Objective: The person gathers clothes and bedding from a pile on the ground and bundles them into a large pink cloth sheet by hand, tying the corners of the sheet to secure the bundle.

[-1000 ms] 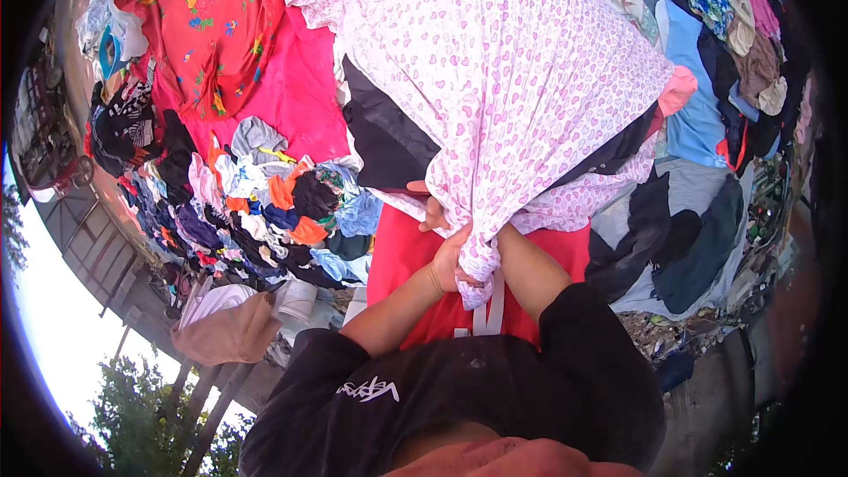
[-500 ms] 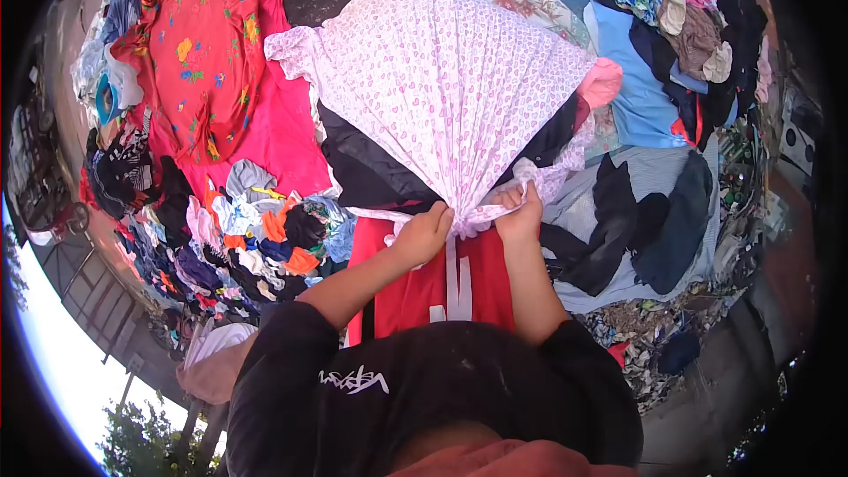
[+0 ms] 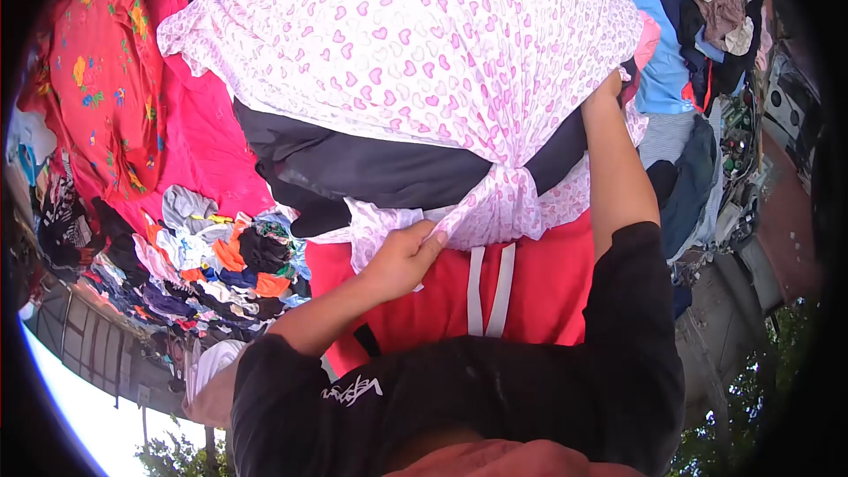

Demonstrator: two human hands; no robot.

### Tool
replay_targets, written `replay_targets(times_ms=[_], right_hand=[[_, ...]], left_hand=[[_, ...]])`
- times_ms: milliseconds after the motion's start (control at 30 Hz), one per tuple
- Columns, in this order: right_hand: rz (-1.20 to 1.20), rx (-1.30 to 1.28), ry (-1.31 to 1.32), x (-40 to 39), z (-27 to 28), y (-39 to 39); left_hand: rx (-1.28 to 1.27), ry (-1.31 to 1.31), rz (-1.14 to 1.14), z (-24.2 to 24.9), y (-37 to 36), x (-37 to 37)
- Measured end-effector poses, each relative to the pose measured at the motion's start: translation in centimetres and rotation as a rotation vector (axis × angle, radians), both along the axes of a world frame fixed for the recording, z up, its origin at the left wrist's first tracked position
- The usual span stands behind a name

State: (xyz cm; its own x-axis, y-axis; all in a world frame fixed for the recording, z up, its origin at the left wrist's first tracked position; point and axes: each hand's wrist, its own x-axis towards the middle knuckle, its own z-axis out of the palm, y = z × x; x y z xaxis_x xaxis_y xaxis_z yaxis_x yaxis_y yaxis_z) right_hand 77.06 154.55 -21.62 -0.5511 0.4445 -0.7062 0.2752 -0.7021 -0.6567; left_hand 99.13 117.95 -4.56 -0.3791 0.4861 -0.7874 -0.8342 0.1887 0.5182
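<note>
A white cloth with pink hearts (image 3: pixel 397 44) lies over a large bundle of dark fabric (image 3: pixel 371 159). Its front part is gathered into a knot (image 3: pixel 508 181) close to my body. My left hand (image 3: pixel 402 256) is closed on a twisted end of this cloth, left of the knot and lower than it. Stretched forward, my right hand (image 3: pixel 604 93) is against the cloth's right edge; its fingers are hidden there. Red fabric with two pale stripes (image 3: pixel 552 283) lies under the knot, in front of my dark shirt.
On the left lie a red flowered garment (image 3: pixel 106 71) and a heap of mixed clothes (image 3: pixel 234 256). Light blue fabric (image 3: pixel 658 53) and piled clothes (image 3: pixel 720 9) are at the right. Dark garments (image 3: pixel 693 185) lie below them.
My right hand has let go of the cloth end beside the knot and reached forward to the right edge. My left hand, still holding cloth, has moved slightly down and left. The view is closer over the bundle.
</note>
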Motion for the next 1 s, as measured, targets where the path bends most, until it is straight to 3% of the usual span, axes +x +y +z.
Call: replay_targets(times_ms=[133, 200, 300, 400, 433, 533, 633, 700, 800, 933, 1000], right_hand=[[0.085, 0.117, -0.076, -2.4, -11.3, 0.7], [0.123, 0.189, -0.153, -2.2, -16.7, 1.6], [0.184, 0.298, -0.221, -1.7, -21.5, 2.7], [0.216, 0.387, -0.259, -0.5, -21.0, 4.0], [0.217, 0.404, -0.264, -0.4, -19.9, 4.5], [0.190, 0.450, -0.285, 0.7, -14.4, 7.5], [0.103, 0.476, -0.292, 2.6, -6.1, 11.3], [0.004, 0.426, -0.317, 4.0, 2.3, 12.5], [-0.111, 0.348, -0.225, 5.0, 15.6, 10.1], [0.215, 0.030, 0.145, 7.1, 33.6, -2.5], [0.574, 0.035, 0.357, 10.1, 38.4, -11.1]], left_hand=[[0.208, -0.559, 0.310, 0.1, -4.6, 5.9], [0.214, -0.341, 0.239, -0.5, -6.4, 7.6], [0.274, -0.376, 0.283, -2.1, -7.3, 8.9], [0.271, -0.265, 0.224, -2.3, -7.9, 11.3], [0.282, -0.419, 0.299, -1.4, -7.9, 11.3], [0.232, -0.493, 0.366, -1.1, -7.6, 14.6], [0.025, -0.301, 0.345, -1.0, -6.2, 17.2], [-0.183, -0.105, 0.214, 0.5, -5.4, 17.1], [-0.454, 0.140, 0.052, 5.7, -4.3, 10.4], [-0.533, 0.663, 0.049, 11.0, -0.5, 3.8], [-0.584, 0.694, 0.088, 14.6, 3.1, 0.0]])
